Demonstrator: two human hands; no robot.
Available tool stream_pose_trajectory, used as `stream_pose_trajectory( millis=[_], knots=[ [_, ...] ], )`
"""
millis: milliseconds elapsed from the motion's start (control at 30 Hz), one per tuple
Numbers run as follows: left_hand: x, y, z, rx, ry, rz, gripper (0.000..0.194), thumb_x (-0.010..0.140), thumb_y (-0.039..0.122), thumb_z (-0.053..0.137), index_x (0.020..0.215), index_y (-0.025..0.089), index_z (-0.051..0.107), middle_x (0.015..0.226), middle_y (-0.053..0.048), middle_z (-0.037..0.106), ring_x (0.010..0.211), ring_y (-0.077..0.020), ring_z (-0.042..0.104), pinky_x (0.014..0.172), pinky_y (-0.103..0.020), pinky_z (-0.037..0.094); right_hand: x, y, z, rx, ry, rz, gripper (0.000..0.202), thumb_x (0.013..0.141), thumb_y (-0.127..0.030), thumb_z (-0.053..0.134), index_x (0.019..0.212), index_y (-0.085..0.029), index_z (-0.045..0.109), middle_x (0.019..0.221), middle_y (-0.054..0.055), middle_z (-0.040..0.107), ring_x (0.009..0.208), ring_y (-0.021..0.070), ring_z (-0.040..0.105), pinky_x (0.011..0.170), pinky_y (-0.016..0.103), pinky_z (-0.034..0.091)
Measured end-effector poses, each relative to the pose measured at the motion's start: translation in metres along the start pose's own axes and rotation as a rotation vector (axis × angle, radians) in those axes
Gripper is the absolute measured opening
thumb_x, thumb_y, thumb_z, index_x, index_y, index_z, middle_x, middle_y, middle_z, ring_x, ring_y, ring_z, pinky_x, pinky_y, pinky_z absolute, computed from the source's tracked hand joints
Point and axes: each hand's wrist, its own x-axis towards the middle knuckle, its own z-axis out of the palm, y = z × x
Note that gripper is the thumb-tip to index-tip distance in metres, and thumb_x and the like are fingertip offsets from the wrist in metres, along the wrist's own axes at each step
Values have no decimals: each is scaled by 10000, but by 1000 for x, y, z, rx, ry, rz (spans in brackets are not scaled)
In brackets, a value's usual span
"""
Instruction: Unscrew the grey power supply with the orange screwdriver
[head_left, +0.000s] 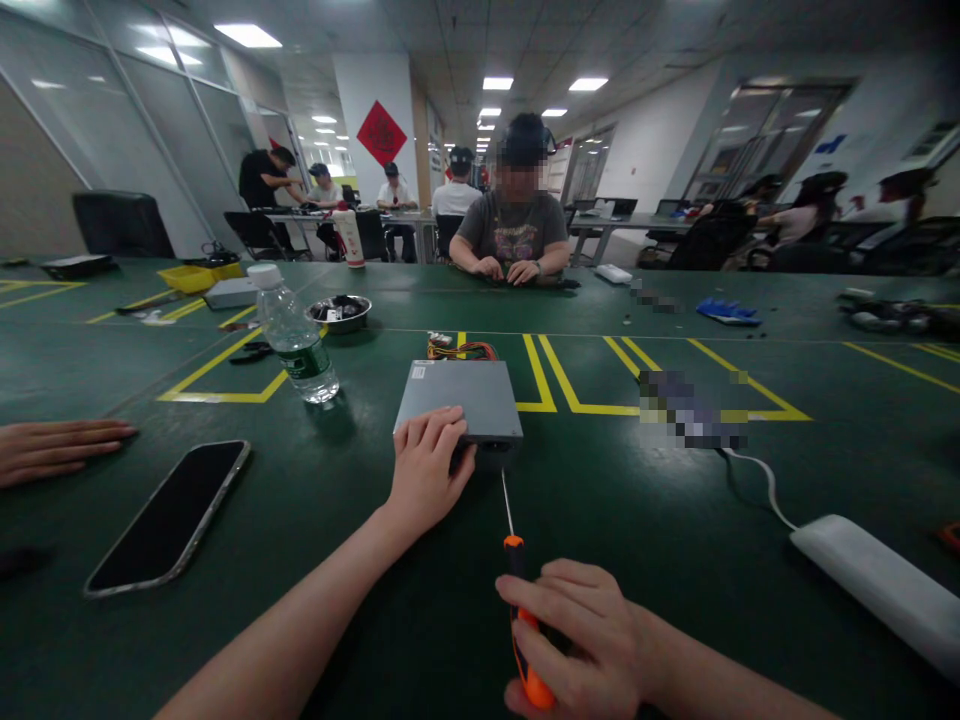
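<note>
A grey metal computer power supply (461,395) lies on the green table, with its bundle of coloured cables (461,350) behind it. My left hand (429,462) grips its near left corner, fingers over the top and thumb against the front face. In my right hand (581,630) is a screwdriver (514,545) with an orange and black handle, closed in the fingers. Its thin shaft points away from me, and the tip is at the lower front of the power supply, right of the socket. Whether the tip touches a screw I cannot tell.
Left of me are a phone (172,515), another person's hand (64,450), a water bottle (296,340) and a metal bowl (341,312). To the right a white power strip (877,580) trails a cable. A person (514,225) sits opposite.
</note>
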Motion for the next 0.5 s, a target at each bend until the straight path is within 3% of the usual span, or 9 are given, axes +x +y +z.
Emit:
stream_pose_trajectory(
  millis=[233,500],
  knots=[
    [0,1,0,-5,9,0,202,812,245,524,1013,236,515,1148,-60,594,1061,-240,497,851,-416,326,-1,9,-5,-71,7,-21,193,776,-333,532,789,-144,570,879,141,640,580,125,567,493,241,455],
    [0,0,0,-2,12,9,196,815,253,523,1009,235,509,1154,-59,589,1066,-241,494,853,-415,327,-7,11,-5,-65,-50,32,218,766,-329,552,857,-132,574,934,152,644,657,144,597,586,276,491]
  ],
)
